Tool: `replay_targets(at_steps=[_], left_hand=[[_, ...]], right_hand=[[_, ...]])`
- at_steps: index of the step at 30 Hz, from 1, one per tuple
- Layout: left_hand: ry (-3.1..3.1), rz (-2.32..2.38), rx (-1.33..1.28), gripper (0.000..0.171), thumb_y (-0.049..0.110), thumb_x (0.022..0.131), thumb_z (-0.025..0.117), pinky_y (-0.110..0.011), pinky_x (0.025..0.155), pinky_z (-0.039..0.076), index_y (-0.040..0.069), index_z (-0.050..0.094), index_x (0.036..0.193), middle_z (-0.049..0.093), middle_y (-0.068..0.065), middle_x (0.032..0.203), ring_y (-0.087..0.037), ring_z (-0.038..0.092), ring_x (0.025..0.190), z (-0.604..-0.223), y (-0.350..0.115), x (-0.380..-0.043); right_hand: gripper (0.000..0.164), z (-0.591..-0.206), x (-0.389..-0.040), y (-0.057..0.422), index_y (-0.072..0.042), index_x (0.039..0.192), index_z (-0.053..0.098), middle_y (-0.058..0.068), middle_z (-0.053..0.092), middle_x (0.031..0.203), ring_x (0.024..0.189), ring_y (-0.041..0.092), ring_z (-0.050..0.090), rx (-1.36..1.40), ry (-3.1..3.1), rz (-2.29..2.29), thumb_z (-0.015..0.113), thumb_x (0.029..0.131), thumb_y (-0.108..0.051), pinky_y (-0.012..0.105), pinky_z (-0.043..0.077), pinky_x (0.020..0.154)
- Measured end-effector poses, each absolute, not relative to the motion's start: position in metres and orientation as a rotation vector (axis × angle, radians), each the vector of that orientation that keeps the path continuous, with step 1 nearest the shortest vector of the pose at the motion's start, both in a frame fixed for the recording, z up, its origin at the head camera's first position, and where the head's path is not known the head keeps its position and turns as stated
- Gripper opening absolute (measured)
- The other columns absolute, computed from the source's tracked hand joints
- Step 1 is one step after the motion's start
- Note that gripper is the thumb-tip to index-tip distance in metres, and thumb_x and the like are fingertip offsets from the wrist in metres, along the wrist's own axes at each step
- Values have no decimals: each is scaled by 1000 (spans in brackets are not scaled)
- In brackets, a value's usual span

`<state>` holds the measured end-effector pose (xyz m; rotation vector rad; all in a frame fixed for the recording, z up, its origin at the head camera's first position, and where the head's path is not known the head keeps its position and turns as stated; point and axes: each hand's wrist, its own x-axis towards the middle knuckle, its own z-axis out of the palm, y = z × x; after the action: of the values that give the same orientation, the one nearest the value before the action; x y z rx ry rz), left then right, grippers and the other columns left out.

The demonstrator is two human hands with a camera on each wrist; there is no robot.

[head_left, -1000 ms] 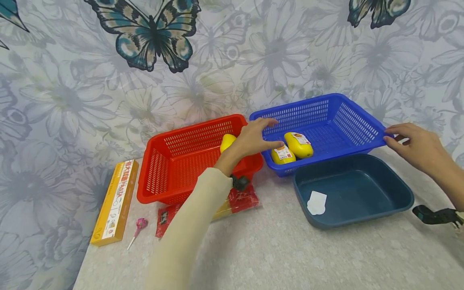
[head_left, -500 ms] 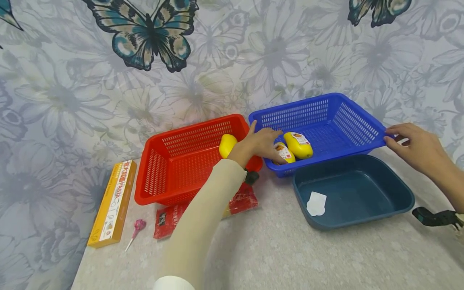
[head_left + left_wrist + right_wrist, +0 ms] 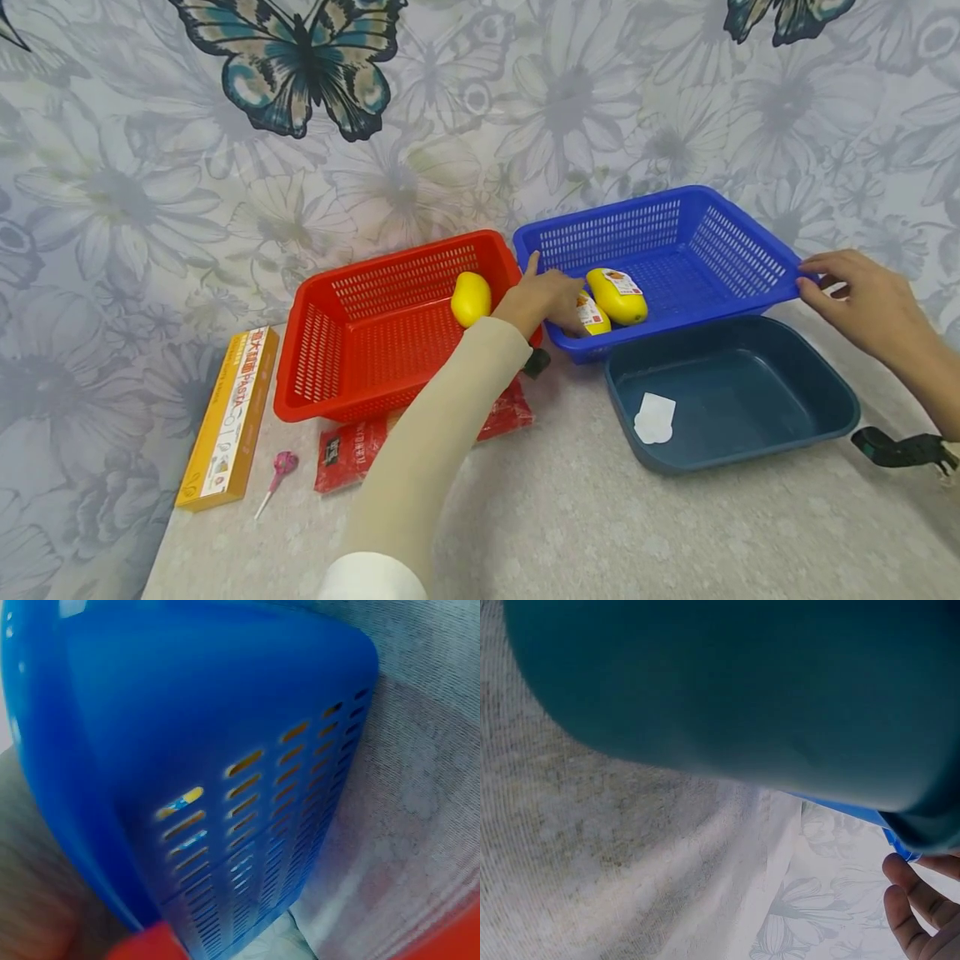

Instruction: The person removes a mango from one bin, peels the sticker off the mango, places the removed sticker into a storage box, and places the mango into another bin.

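My left hand (image 3: pixel 551 300) reaches over the left rim of the blue basket (image 3: pixel 697 267) and grips the labelled yellow mango (image 3: pixel 596 318) there, partly covering it. Against it lies a second labelled mango (image 3: pixel 621 300). In the left wrist view the blue basket's wall (image 3: pixel 202 735) fills the middle, with yellow showing through its slots. My right hand (image 3: pixel 862 300) pinches the blue basket's right corner between thumb and fingers. In the right wrist view, the right hand's fingers (image 3: pixel 915 896) meet a bit of blue rim. A third mango (image 3: pixel 471 300) rests in the red basket (image 3: pixel 322 292).
In front of the blue basket stands a dark teal tub (image 3: pixel 750 450) with a white paper piece (image 3: pixel 655 418) in it. A red packet (image 3: pixel 352 454) lies before the red basket, partly behind my left arm. Further left are a lollipop (image 3: pixel 281 468) and a yellow pasta box (image 3: pixel 228 417).
My left hand has come down and right from above the blue basket's left end onto the left mango, its fingers closing around it. The right hand keeps its hold on the basket corner.
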<state>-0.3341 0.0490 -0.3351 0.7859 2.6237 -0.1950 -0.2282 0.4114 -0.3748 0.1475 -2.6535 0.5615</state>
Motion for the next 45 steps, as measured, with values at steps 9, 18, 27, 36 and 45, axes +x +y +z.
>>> replay_targets(at_steps=[9,18,27,36,45], left_hand=[[2674,-216,785,95,69,79,68,-56,120,3,19,39,155,50,-2,148,-25,34,140,-332,49,-337],[2747,-204,818,104,72,75,68,-53,119,14,18,33,157,45,-3,152,-25,32,139,-337,39,-335],[2836,-156,843,106,73,75,68,-51,117,20,19,31,157,42,-4,152,-25,32,139,-335,37,-333],[2885,-25,895,111,76,73,68,-50,114,27,16,28,157,42,-4,152,-26,34,136,-314,27,-328],[2960,180,940,106,72,72,70,-47,112,28,15,31,153,41,-7,146,-26,33,134,-309,4,-315]], right_hand=[[27,-372,-226,407,11,116,62,30,59,117,92,46,60,158,-2618,599,60,98,-10,-4,22,63],[27,-371,-229,403,10,116,62,29,59,119,91,45,61,186,-2611,603,60,98,-10,-3,24,63],[27,-373,-227,403,10,117,62,30,58,120,91,46,61,172,-2624,606,60,98,-10,-4,23,63],[27,-376,-226,407,11,117,62,29,58,119,91,46,61,143,-2619,589,59,97,-9,-3,23,61],[27,-377,-224,409,11,115,62,30,58,119,89,47,62,118,-2624,571,59,96,-8,4,31,54]])
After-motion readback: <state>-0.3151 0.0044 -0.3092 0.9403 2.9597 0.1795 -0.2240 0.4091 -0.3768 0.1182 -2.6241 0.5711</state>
